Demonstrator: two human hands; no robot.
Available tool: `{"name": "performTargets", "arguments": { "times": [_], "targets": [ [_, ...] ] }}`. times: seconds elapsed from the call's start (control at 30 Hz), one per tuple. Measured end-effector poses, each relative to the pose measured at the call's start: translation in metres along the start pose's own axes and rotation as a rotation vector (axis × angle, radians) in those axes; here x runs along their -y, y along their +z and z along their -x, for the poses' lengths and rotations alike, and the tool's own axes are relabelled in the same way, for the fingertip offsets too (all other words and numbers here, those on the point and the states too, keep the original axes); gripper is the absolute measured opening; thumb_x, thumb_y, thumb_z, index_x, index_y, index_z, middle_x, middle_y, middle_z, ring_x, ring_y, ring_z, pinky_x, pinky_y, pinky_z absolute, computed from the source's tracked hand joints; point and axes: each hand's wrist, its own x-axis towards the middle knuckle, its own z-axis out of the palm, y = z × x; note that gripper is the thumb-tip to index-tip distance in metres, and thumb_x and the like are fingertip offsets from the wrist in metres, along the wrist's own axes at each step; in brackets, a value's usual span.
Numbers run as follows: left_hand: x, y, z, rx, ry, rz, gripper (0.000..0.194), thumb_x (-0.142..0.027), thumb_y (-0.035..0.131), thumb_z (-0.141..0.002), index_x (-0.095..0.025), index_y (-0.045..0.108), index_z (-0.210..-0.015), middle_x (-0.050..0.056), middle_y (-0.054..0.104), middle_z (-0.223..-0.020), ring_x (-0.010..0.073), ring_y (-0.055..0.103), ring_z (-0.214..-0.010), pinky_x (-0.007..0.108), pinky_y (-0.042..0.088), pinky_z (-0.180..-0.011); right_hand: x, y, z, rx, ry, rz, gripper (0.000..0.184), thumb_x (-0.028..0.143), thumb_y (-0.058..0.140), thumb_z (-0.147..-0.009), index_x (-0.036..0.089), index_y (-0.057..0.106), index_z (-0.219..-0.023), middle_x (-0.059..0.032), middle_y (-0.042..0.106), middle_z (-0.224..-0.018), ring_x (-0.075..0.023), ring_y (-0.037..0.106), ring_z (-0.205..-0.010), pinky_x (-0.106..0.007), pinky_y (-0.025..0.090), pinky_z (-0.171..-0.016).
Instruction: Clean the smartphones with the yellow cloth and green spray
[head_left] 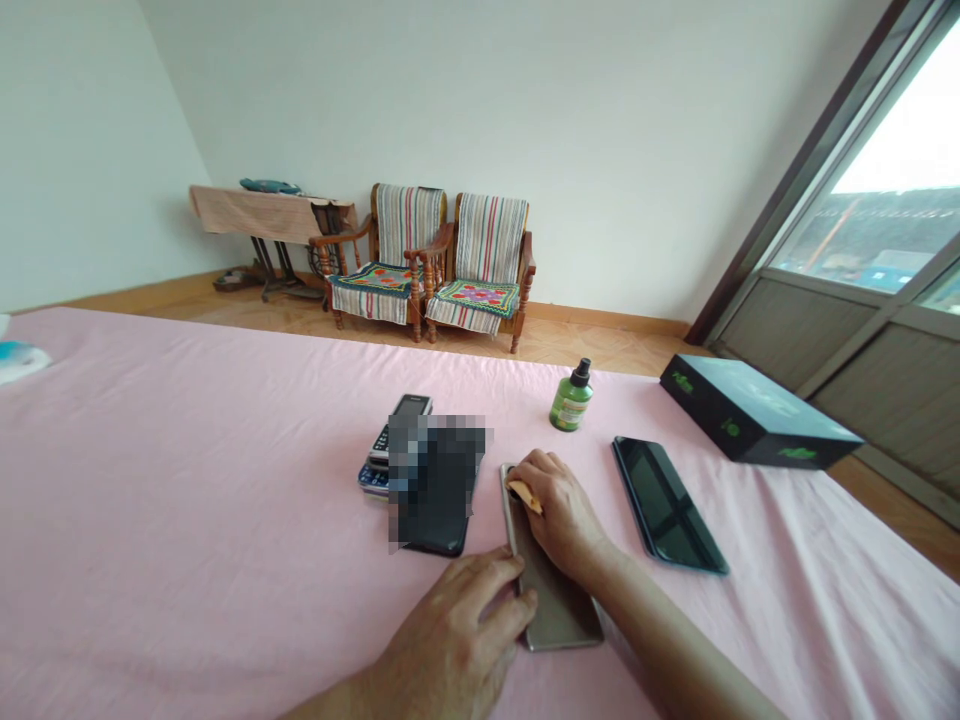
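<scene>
A gold-brown smartphone (559, 600) lies face down on the pink bedsheet in front of me. My left hand (457, 625) holds its left edge, with fingertips and thumb against the side. Over its upper end, my right hand (559, 505) is closed on a small folded yellow cloth (527, 497) and presses it to the phone's back. That hand hides part of the upper back. Left of it are a black smartphone (442, 500), partly blurred out, and a keypad phone (405, 425) stacked on other phones. To the right lies another dark smartphone (667, 505), screen up.
A green spray bottle (571, 400) with a black top stands beyond my right hand. At the right is a black box (757, 410). Two wooden chairs (484, 250) and a cloth-covered table (255, 212) stand by the far wall. A white-and-blue item (22, 360) sits at the left edge.
</scene>
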Motion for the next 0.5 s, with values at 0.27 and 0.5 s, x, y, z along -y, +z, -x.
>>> {"name": "performTargets", "arguments": {
  "times": [0.27, 0.5],
  "targets": [
    [-0.0017, -0.0022, -0.0006, -0.002, 0.003, 0.018, 0.038, -0.005, 0.053, -0.087, -0.019, 0.058, -0.122, 0.010, 0.057, -0.129, 0.0240, 0.051, -0.124, 0.039, 0.046, -0.105, 0.0025, -0.0013, 0.0013, -0.011, 0.006, -0.014, 0.029, -0.007, 0.046, -0.075, 0.018, 0.061, -0.078, -0.0049, 0.057, -0.084, -0.0187, 0.051, -0.081, -0.029, 0.041, -0.074],
    [-0.0011, -0.0036, -0.0014, 0.024, 0.016, -0.001, 0.039, -0.004, 0.055, -0.086, -0.015, 0.058, -0.123, 0.013, 0.056, -0.129, 0.0248, 0.051, -0.124, 0.039, 0.045, -0.106, -0.0004, -0.0034, 0.0017, -0.005, -0.008, -0.039, 0.027, -0.006, 0.048, -0.075, 0.017, 0.061, -0.078, -0.0046, 0.056, -0.084, -0.0185, 0.051, -0.081, -0.029, 0.042, -0.073]
  ]
}}
